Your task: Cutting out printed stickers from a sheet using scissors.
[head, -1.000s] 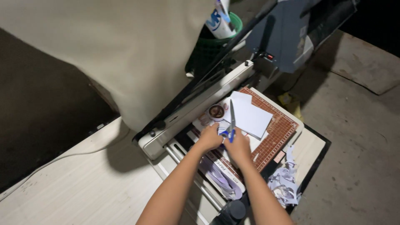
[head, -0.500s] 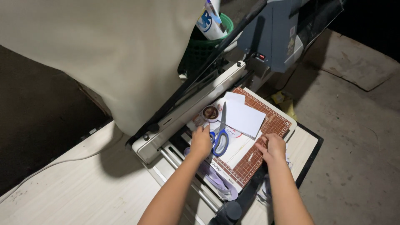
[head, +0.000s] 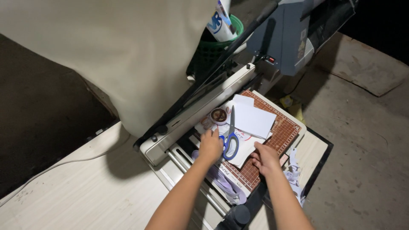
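Two hands work on the brown cutter (head: 284, 133): our right hand (head: 265, 158), at five o'clock, presses flat, fingers spread, on the paper's (head: 251, 118) near edge; our left hand (head: 211, 145), loosely curled, touches the blue scissors (head: 230, 138) at nine. Past them sits a tape roll (head: 219, 115). Next, we'd need a firm grasp on the handles.

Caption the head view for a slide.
Left hand beside blue-handled scissors, right hand on brown cutting mat.
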